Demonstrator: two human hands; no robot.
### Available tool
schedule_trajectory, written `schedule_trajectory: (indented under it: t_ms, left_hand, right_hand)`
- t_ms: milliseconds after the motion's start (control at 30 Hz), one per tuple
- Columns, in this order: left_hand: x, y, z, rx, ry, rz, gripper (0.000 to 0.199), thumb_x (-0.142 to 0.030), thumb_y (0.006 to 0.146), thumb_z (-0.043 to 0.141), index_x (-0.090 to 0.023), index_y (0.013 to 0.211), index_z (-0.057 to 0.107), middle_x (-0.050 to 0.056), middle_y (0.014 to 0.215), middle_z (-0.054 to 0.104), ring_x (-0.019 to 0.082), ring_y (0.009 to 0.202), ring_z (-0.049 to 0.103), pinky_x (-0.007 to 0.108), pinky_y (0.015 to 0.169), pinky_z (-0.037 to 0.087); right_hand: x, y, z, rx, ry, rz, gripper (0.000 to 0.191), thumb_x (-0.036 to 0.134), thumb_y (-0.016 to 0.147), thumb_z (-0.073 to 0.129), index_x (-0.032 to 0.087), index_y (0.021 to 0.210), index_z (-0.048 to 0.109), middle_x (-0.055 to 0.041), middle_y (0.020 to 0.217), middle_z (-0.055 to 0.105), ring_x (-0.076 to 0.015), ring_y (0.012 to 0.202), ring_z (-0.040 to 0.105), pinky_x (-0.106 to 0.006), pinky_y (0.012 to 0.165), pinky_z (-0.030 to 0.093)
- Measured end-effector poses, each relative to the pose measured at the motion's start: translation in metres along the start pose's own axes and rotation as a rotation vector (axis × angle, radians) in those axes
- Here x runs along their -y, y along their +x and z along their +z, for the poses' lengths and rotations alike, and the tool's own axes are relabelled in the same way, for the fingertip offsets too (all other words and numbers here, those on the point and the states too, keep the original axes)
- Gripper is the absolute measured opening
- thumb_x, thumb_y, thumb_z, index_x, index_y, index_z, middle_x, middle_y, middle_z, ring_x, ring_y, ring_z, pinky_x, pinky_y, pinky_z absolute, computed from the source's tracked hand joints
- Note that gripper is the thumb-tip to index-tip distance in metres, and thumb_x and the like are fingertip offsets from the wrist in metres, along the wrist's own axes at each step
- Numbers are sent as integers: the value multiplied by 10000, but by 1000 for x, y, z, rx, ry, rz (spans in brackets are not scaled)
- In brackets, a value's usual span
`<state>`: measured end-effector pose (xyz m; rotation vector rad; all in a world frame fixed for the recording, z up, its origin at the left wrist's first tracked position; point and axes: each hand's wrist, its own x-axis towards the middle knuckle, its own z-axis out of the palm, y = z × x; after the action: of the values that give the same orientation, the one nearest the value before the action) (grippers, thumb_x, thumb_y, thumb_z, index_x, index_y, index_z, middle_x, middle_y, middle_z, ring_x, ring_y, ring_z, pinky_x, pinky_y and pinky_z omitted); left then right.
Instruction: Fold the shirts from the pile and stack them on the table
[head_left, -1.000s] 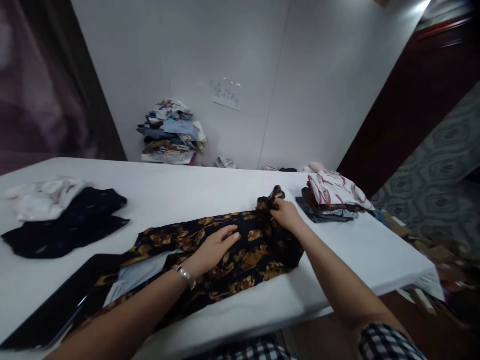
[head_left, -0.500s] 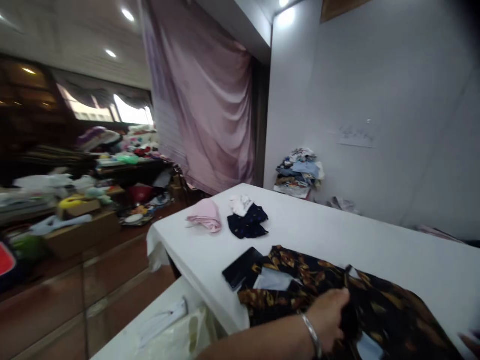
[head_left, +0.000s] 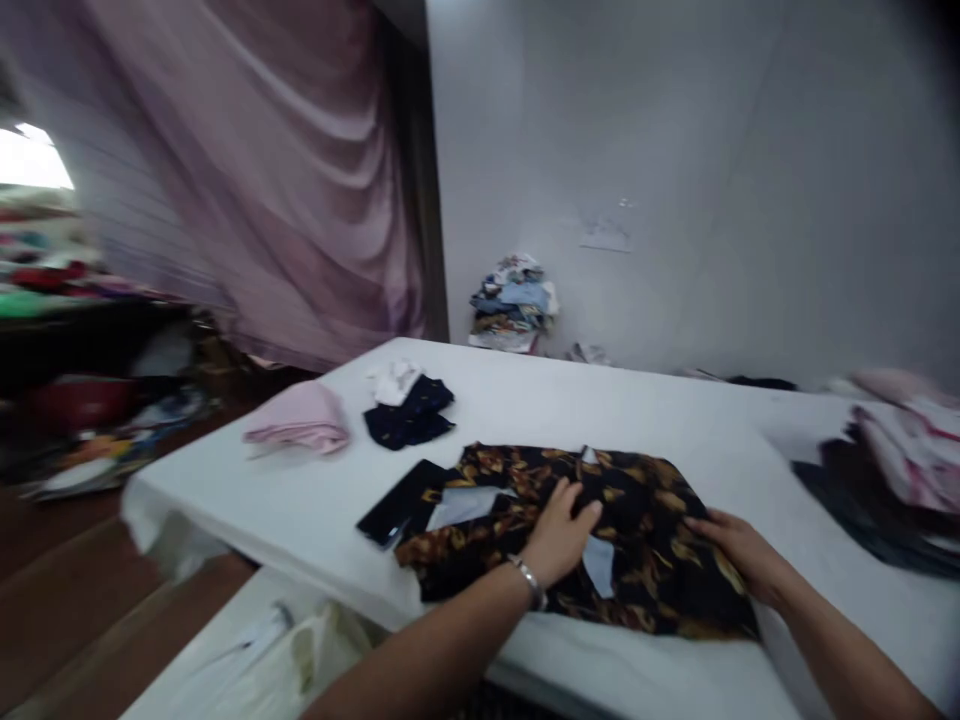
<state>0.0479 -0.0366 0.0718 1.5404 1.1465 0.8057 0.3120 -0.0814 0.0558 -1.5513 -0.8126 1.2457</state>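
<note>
I observe left forearm [head_left: 442, 640] entering from bottom edge, angled up and rightward. I record left hand [head_left: 556, 545] palm down, fingers [head_left: 559, 492] extended forward, thumb [head_left: 587, 518] spread apart. I see right forearm [head_left: 847, 640] entering from lower right, angled up and leftward. I note right hand [head_left: 736, 548] pointing left, fingers bent, grip closure unconfirmed. Hands apart, right fingertips roughly level with left thumb.

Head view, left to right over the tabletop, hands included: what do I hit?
Pink folded cloth → navy cloth → left hand on the dark floral garment → right hand at that garment's right side → stack of clothes.
</note>
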Motion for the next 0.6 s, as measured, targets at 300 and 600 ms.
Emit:
schedule_trajectory:
  t_ms: [300,600]
  left_hand:
    - [-25,-37,31,293,89,278,605,-490,840,529,-191,1364,483,57,1554,243,239,1426,222,365,1174,158]
    - [-21,-8,48,251,-414,-222,544,-542,837,523,-192,1251,564,104,1438,461,262,1356,370,400,1135,256]
  right_hand:
    - [13,-11,-34,-84,93,25,201,240,686,688,212,858,587,-28,704,726,-213,599,691,-314,579,567]
    - [43,-24,-7,-92,-39,-118,230,275,686,687,212,863,554,-30,727,713,-206,615,679,-324,589,571]
